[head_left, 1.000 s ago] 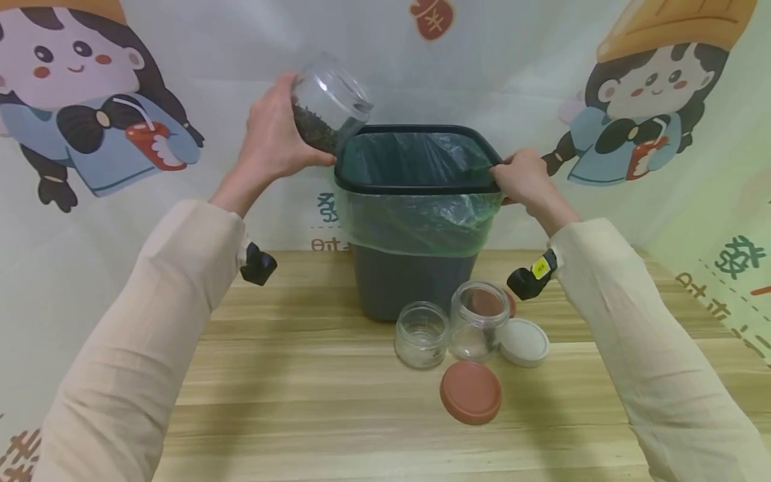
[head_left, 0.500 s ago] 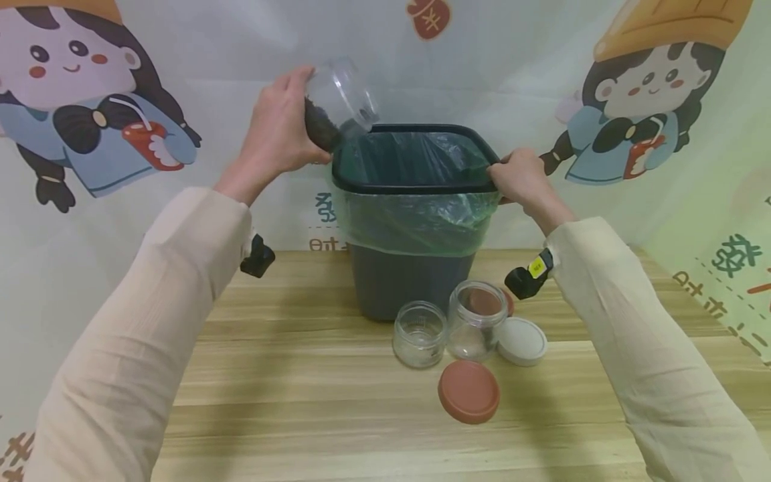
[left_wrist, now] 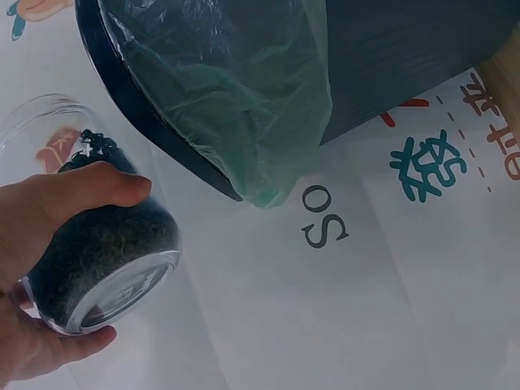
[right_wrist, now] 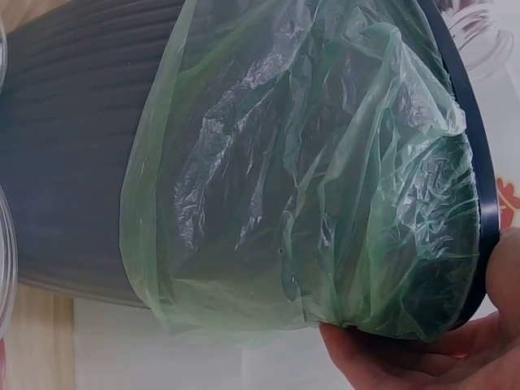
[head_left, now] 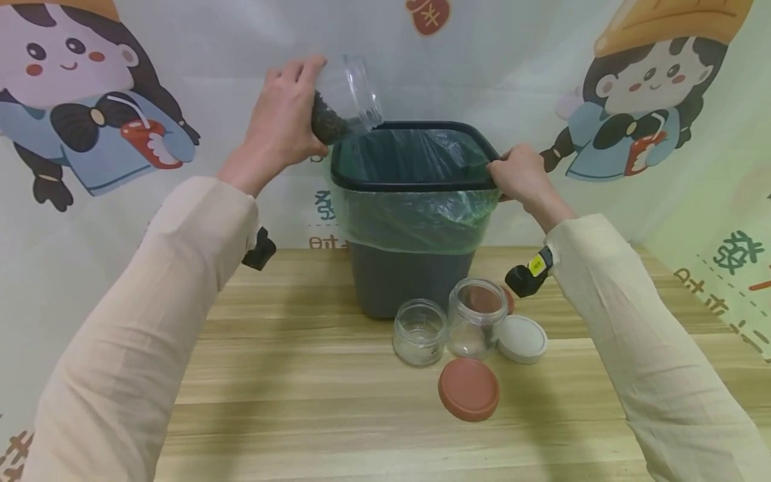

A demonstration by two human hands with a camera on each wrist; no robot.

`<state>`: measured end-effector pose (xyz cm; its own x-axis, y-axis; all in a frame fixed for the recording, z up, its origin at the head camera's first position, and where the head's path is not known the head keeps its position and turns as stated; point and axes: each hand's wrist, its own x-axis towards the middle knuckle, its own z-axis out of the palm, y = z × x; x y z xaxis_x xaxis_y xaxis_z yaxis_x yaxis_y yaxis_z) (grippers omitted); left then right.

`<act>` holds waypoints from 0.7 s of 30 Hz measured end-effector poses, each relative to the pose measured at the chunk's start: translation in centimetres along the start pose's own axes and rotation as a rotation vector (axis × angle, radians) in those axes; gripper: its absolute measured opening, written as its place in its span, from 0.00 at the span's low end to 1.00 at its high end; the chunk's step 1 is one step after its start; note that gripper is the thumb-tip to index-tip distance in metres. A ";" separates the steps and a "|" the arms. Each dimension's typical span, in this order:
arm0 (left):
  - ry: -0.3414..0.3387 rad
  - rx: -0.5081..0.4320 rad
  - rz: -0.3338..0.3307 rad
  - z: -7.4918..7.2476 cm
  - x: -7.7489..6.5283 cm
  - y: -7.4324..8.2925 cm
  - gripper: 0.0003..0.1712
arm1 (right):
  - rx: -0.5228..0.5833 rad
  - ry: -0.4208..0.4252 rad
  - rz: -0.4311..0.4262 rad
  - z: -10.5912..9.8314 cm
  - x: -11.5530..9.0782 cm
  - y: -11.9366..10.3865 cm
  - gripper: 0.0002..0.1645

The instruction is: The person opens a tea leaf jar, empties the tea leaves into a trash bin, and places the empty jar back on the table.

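Note:
My left hand (head_left: 283, 114) grips a clear jar (head_left: 349, 90) around its base. The jar lies tipped nearly on its side, its mouth over the left rim of a dark trash can (head_left: 415, 284). Dark dried leaves, like loose tea (left_wrist: 122, 236), are heaped in the jar's lower part and reach up toward its neck in the left wrist view. A green plastic bag (head_left: 415, 217) lines the can and folds down over its outside. My right hand (head_left: 523, 175) holds the can's right rim, fingers beneath the edge over the bag in the right wrist view (right_wrist: 431, 357).
On the wooden table (head_left: 289, 408) before the can stand a short clear jar (head_left: 420, 335) and a taller one (head_left: 477, 321). A red lid (head_left: 468, 389) and a white lid (head_left: 523, 339) lie beside them, with another red lid partly hidden behind the taller jar. A printed cloth (head_left: 241, 40) hangs behind.
The left hand has moved slightly right and up and tipped the jar further toward the can, its mouth now more sideways. The right hand keeps its hold on the rim.

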<state>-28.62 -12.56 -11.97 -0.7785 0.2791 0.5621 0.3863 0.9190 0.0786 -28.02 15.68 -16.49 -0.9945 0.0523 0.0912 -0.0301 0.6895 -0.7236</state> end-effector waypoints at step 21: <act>0.066 0.136 0.104 -0.2 0.5 0.5 0.49 | -0.008 0.004 -0.002 0.0 0.2 0.0 0.24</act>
<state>-28.72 -12.02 -11.53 -0.7022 0.3596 0.6146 0.3889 0.9167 -0.0920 -28.27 15.70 -16.46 -0.9940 0.0538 0.0951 -0.0311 0.6953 -0.7180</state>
